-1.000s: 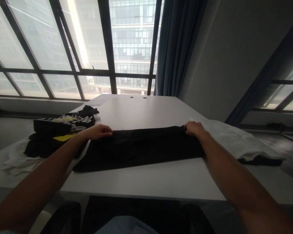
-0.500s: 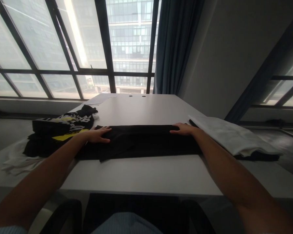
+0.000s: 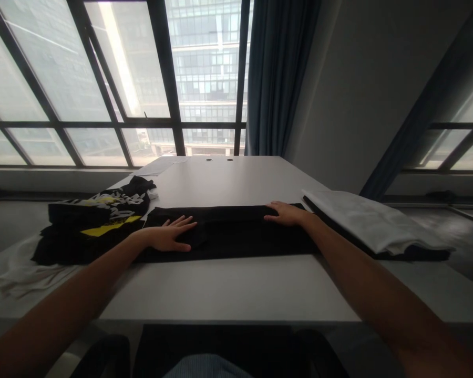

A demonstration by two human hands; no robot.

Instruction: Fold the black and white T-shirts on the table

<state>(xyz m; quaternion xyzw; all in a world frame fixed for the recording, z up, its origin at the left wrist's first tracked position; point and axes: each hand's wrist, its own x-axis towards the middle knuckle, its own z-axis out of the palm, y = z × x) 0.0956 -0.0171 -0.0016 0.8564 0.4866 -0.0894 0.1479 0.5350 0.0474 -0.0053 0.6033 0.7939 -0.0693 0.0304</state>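
Observation:
A folded black garment (image 3: 236, 236) lies as a long flat strip across the white table (image 3: 228, 289); its exact kind cannot be made out. My left hand (image 3: 171, 234) rests palm down on its left part, fingers spread. Over the far right part of the cloth lies my right hand (image 3: 286, 214), also flat, with fingers stretched toward the left. Neither hand grips anything. My right forearm covers the strip's right end, and my left forearm passes over its near left corner.
At left sits a crumpled pile of black clothes (image 3: 98, 210) with yellow and white print, above white cloth (image 3: 27, 268). Folded white cloth (image 3: 374, 218) lies on dark cloth at right. White paper-like sheets (image 3: 157, 167) lie at the far left of the table, near the windows.
My left hand has moved right and nearer over the black garment, and a loose flap at its near left edge now lies flat. My right hand has shifted slightly left.

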